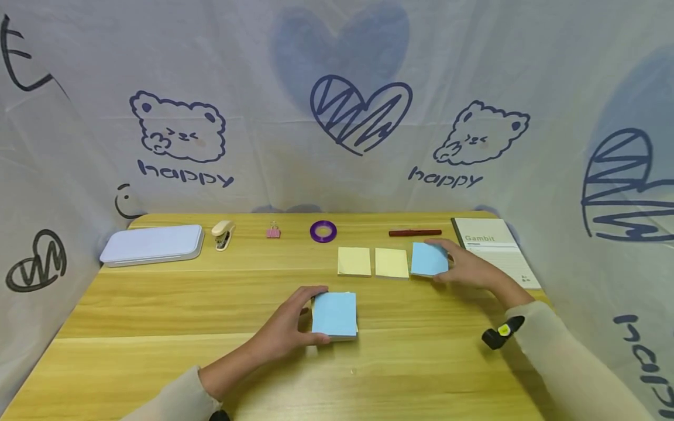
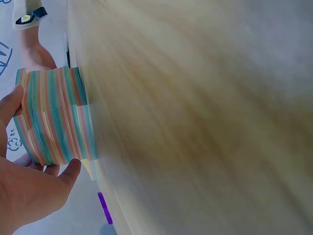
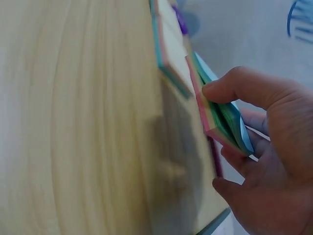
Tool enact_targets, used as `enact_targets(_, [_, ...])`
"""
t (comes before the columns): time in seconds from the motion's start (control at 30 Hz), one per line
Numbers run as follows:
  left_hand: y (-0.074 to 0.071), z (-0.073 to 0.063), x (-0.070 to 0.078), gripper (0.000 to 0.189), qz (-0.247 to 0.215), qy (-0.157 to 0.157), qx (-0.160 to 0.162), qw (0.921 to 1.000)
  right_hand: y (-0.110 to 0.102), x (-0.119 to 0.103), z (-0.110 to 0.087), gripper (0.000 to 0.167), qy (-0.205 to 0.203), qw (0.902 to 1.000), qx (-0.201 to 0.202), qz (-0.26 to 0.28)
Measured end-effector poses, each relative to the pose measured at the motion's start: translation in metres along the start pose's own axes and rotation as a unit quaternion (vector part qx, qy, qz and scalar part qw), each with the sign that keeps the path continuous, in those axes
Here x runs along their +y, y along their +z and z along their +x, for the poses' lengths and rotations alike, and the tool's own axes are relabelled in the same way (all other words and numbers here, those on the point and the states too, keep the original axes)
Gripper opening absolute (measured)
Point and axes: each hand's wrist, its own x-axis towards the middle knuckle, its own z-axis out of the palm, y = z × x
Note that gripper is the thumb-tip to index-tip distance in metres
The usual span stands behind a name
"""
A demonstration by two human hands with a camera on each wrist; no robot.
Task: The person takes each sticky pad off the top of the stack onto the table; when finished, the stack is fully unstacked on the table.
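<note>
A thick stack of sticky notes [image 1: 334, 314] with a blue top sheet is at the middle front of the table. My left hand [image 1: 281, 328] grips it from the left, thumb at the near side and fingers at the far side. The left wrist view shows the stack's striped, multicoloured side [image 2: 55, 117]. Farther right, my right hand [image 1: 471, 270] pinches a thinner blue-topped sticky note pad [image 1: 427, 259] by its edges. In the right wrist view that pad [image 3: 211, 115] is tilted and its layers fan slightly apart. Left of it lie two yellow-topped sticky note pads [image 1: 354, 261], side by side.
Along the back stand a pale pencil case [image 1: 152, 244], a stapler [image 1: 222, 235], a pink binder clip [image 1: 272, 231], a purple tape roll [image 1: 323, 231] and a dark red pen [image 1: 415, 233]. A notebook [image 1: 495, 248] lies at the right. Printed cloth surrounds the wooden table [image 1: 158, 316].
</note>
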Motion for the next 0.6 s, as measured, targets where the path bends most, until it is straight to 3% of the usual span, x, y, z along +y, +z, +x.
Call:
enact_targets(0.27, [0.000,-0.001,0.002,0.088,-0.006,0.004,-0.001,1.0000,0.005,0.021,0.006,0.088,-0.009,0.9989,-0.007,-0.045])
enact_targets(0.4, [0.000,-0.001,0.002,0.088,-0.003,0.006,0.002,1.0000,0.006,0.022,0.008,0.088,-0.018,0.9958,-0.004,-0.090])
enact_targets(0.6, [0.000,-0.001,0.001,0.088,-0.009,0.000,0.001,1.0000,0.006,0.017,0.010,0.090,-0.016,0.9937,-0.016,-0.110])
